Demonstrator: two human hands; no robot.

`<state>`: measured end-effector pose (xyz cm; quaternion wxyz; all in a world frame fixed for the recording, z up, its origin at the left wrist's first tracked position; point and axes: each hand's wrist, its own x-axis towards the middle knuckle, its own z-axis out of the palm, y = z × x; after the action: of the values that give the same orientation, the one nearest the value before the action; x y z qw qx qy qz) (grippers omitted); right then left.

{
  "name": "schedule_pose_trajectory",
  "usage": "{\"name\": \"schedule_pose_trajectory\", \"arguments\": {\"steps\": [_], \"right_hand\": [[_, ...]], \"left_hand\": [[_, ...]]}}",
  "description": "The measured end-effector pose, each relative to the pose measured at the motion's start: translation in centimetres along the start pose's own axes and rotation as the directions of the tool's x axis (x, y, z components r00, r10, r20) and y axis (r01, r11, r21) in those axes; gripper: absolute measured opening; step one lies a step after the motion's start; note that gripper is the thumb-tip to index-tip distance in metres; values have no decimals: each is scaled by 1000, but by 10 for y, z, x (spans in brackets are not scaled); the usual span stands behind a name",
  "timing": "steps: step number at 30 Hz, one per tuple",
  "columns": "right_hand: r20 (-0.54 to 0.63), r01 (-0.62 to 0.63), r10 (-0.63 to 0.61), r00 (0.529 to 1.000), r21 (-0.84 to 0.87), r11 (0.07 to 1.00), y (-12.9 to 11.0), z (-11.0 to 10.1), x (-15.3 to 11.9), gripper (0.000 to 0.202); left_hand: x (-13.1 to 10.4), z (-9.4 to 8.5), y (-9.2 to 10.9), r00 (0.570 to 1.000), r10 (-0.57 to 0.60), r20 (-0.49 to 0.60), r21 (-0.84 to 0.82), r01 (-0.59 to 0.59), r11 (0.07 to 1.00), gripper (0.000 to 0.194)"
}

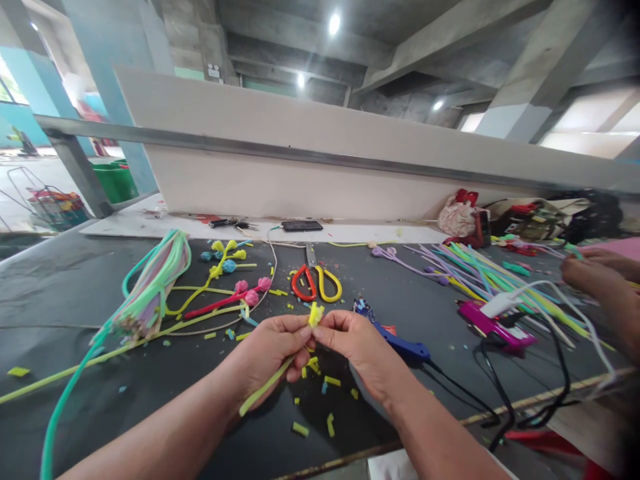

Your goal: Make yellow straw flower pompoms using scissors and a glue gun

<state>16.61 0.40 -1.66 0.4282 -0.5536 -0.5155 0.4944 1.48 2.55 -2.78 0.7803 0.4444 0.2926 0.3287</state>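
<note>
Above the near edge of the dark table, my left hand is closed around a yellow chenille stem, whose lower end hangs out below the palm. At the stem's top, a small yellow bud-like tuft sits between both hands' fingertips. My right hand pinches that tuft from the right, thumb and forefinger pressed together. Just beyond my hands lie scissors with one red and one yellow handle. A blue hot glue gun rests to the right of my right hand.
Finished stems with pink buds lie left, beside a tied stem bundle. Yellow offcuts are scattered around. Loose stems and a magenta power strip with cables are right. Another person's hand works far right. A phone lies behind.
</note>
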Motion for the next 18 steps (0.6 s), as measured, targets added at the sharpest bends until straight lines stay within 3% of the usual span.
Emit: {"name": "schedule_pose_trajectory", "arguments": {"steps": [3,6,10,14,18], "right_hand": [[56,-3,8,998,-101,995,-3,-12,1,16],[-48,54,-73,996,-313,948,-6,-26,4,11],[-110,81,-216,970,-692,718,-1,-34,7,9],[14,154,-230,973,-782,604,3,-28,2,12],[228,259,-124,966,-845,468,-1,-24,-9,10]], "left_hand": [[1,-4,3,1000,-10,-22,-89,8,996,18],[4,-8,5,999,11,-48,-128,-17,992,15],[5,-12,7,995,26,-100,-146,-40,988,15],[3,-12,10,989,34,-146,-136,-54,989,15],[-1,-11,13,989,10,-145,-115,-27,993,16]]}}
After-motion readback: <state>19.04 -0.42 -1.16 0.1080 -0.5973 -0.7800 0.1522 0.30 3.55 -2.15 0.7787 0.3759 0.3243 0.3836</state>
